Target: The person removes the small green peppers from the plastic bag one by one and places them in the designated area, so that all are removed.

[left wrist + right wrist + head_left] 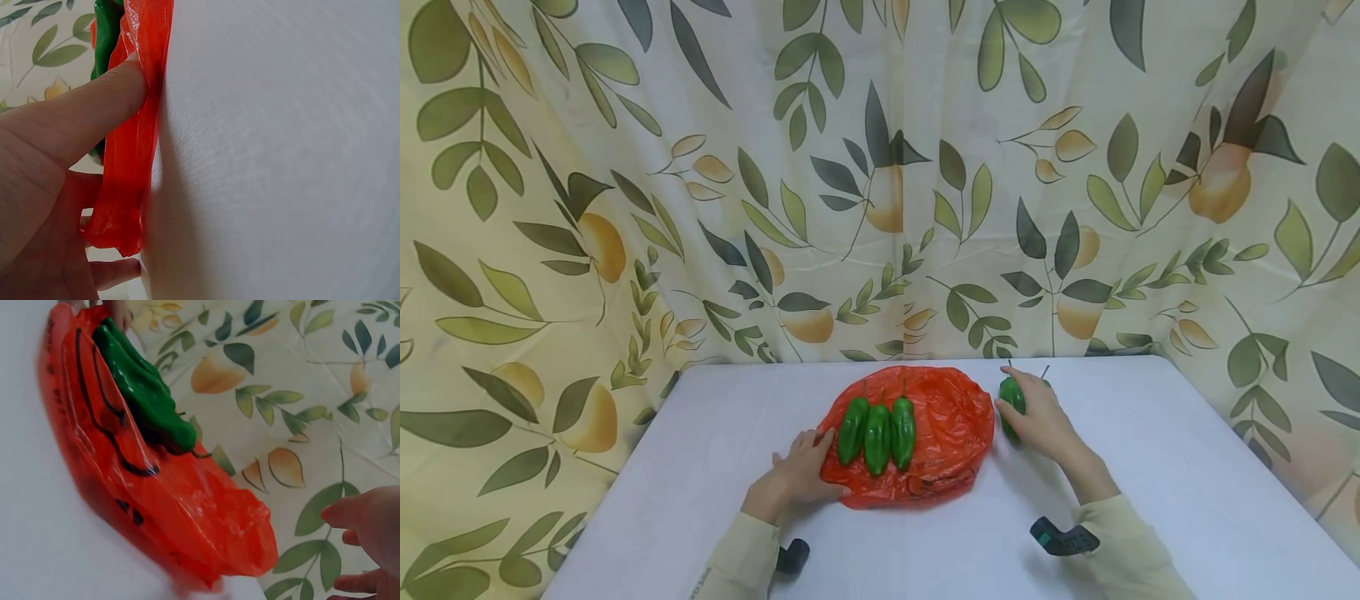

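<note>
A shiny red plastic bag (951, 417) lies on the white table, several green peppers (878, 437) side by side on its left half. My left hand (808, 471) rests at the bag's left edge, its thumb touching the film in the left wrist view and other fingers partly hidden behind it. Right of the bag, my right hand (1037, 417) reaches over another green pepper (1011, 396), thumb and forefinger apart near it. A further stem shows behind that hand. In the right wrist view the fingers (350, 512) are spread, with no pepper visible between them.
A patterned curtain (887, 208) hangs behind the far edge of the white table (730, 417). Both wrists carry small dark devices, one (1063, 537) beneath the right sleeve. Black markings run along the bag's side in the right wrist view.
</note>
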`<move>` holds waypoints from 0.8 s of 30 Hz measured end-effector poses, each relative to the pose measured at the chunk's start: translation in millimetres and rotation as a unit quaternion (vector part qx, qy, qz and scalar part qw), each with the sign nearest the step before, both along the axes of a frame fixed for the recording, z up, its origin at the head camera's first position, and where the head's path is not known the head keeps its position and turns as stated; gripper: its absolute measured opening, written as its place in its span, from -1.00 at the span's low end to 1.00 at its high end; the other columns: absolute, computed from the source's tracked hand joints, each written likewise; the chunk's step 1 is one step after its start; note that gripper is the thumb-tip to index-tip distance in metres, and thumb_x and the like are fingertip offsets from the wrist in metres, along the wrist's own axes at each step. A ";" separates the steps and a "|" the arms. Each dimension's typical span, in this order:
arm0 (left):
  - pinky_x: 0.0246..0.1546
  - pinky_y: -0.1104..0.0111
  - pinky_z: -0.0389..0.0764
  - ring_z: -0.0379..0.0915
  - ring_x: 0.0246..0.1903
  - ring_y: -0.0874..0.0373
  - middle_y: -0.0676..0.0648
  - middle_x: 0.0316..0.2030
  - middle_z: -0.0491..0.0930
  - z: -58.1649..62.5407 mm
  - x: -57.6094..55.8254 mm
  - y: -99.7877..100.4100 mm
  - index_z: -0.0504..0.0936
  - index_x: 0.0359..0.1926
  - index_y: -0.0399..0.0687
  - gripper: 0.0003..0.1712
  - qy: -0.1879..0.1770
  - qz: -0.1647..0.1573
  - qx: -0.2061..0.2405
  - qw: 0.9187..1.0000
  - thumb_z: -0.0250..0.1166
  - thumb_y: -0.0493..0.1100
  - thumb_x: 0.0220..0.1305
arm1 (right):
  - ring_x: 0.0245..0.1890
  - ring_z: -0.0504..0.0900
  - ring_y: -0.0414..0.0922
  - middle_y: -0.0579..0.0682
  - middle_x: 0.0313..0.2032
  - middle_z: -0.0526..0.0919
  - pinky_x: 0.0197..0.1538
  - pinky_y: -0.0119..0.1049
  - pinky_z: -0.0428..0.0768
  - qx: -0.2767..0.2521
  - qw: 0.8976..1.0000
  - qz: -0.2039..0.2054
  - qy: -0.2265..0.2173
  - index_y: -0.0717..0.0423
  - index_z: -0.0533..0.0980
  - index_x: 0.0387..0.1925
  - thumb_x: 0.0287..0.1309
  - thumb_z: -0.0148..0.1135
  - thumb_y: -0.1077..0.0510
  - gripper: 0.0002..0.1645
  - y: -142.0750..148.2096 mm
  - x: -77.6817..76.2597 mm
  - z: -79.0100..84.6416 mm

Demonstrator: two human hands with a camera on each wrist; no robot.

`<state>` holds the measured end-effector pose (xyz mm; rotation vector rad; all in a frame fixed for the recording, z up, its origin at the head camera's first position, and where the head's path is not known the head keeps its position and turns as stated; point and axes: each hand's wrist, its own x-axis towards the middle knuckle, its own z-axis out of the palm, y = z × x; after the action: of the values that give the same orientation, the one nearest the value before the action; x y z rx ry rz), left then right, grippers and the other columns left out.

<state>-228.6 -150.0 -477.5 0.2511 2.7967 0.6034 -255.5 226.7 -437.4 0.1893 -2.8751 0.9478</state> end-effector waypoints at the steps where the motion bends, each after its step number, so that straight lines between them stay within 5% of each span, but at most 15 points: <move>1: 0.31 -0.55 0.05 0.06 0.48 -0.23 -0.26 0.46 0.22 -0.3 0.1 -0.2 0.17 0.55 -0.10 0.17 0.000 0.000 0.001 1.000 0.55 0.15 0.03 | 0.43 0.19 0.41 0.41 0.45 0.21 0.29 0.52 0.29 0.000 1.000 0.002 0.002 0.17 0.17 0.51 0.40 0.12 0.07 -0.26 -2.8 0.9 0.1; 24: 0.31 -0.54 0.05 0.07 0.47 -0.21 -0.24 0.44 0.24 -0.6 -0.4 -0.1 0.18 0.56 -0.07 0.17 0.000 0.000 0.000 1.000 0.55 0.17 0.02 | 0.40 0.32 0.34 0.31 0.41 0.35 0.27 0.37 0.47 -0.011 0.997 0.074 0.028 0.14 0.25 0.48 0.36 0.23 0.11 -0.27 -51.1 16.8 -10.0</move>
<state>-229.0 -150.0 -478.1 0.2519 2.7971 0.6043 -238.7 175.6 -447.4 0.4259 -2.8299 0.9808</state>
